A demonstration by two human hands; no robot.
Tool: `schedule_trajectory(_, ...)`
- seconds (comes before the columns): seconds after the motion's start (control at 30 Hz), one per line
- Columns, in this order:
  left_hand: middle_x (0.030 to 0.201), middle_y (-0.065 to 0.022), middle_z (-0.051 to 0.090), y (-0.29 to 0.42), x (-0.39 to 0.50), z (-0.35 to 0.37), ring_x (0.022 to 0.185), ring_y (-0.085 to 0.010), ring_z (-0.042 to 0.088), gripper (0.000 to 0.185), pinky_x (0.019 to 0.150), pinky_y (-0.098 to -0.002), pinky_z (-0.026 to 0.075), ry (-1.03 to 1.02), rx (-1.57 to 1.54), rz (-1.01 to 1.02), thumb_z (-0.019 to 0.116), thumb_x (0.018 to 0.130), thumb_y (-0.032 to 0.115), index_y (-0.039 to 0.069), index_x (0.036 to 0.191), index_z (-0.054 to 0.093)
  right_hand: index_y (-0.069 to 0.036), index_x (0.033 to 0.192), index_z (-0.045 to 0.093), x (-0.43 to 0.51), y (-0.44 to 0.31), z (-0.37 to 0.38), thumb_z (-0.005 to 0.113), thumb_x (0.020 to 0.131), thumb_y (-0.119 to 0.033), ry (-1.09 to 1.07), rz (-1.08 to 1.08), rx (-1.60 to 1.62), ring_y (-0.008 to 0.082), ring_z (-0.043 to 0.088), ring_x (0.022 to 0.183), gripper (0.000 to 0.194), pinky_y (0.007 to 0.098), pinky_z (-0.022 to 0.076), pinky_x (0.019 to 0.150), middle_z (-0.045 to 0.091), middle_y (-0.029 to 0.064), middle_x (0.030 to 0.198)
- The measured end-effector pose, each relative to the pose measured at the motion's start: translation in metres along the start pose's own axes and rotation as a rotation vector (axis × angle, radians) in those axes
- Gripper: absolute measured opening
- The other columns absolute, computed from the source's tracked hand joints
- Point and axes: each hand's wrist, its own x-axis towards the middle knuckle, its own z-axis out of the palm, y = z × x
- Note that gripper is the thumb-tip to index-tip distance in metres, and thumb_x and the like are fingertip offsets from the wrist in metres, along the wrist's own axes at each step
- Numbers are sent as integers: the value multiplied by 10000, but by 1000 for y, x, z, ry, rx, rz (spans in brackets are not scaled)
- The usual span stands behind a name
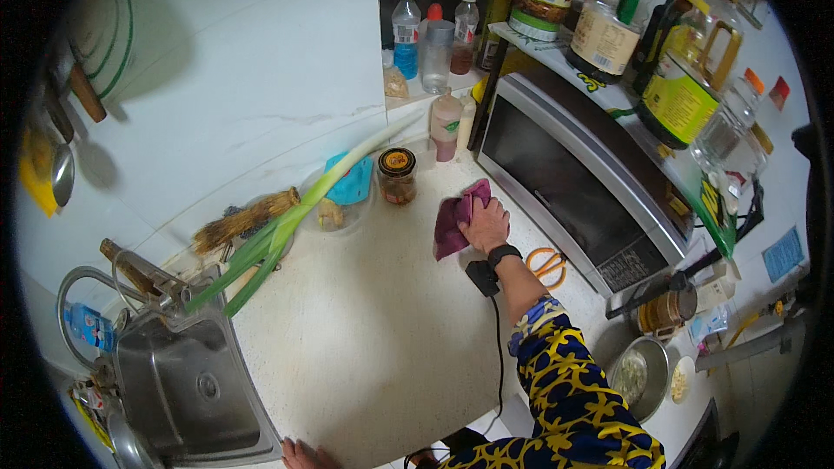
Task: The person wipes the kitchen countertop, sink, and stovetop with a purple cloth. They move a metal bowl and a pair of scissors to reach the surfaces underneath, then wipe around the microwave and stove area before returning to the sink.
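My right hand (487,225) presses on a crumpled purple cloth (451,231), its fingers bent over the fabric. The cloth lies on the white countertop (365,312), close to the front of a silver microwave oven (554,189). Beside my right wrist is a small black device (483,278) with a cable. Orange-handled scissors (546,267) lie between my forearm and the microwave. At the bottom of the view, only the fingers of my left hand (306,454) show, touching the counter's front edge by the sink; the rest is cut off.
A steel sink (189,384) is at the left. A long green onion (313,198), a straw brush (244,221) and a lidded glass jar (397,176) line the back. Bottles (677,101) crowd the shelf above the microwave. A metal bowl (658,371) stands at the right.
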Motion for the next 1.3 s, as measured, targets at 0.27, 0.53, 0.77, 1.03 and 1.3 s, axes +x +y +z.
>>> schedule_trajectory(0.27,1276,-308,451,-8,-4,3,1144,-461,449,452,963,-547,357,5,-49,41,610,864,144,-35,1240,436,-93,1193,469,70,-13,10,688,765,-448,73,-31,-87,368,484,1123,598,511,390,932,481,188,1163)
schedule_trajectory(0.53,1254,-303,468,-9,-2,-1,1114,-466,470,439,951,-545,375,25,-27,88,607,859,111,-40,1237,442,-121,1187,490,94,-29,12,682,775,-452,41,46,-37,362,511,1092,562,495,406,918,502,178,1144)
schedule_trajectory(0.77,1206,-306,498,-9,-1,-2,1080,-453,498,415,917,-536,408,64,-6,154,617,849,102,-64,1200,470,-142,1187,495,63,-17,6,685,766,-449,17,-16,-54,346,520,1087,554,490,423,892,514,155,1142)
schedule_trajectory(1.03,1206,-293,509,-7,-2,2,1095,-454,487,428,914,-538,391,41,-35,73,643,839,133,-57,1187,480,-106,1184,496,-40,32,-26,667,761,-468,-13,176,-46,341,512,1108,583,484,403,909,510,172,1164)
schedule_trajectory(1.3,1232,-275,505,-4,-3,6,1141,-431,473,431,937,-550,367,48,-4,31,613,864,221,-52,1181,512,-69,1129,493,-79,29,-33,673,744,-475,-27,289,-98,358,522,1055,587,494,438,812,511,199,1107)
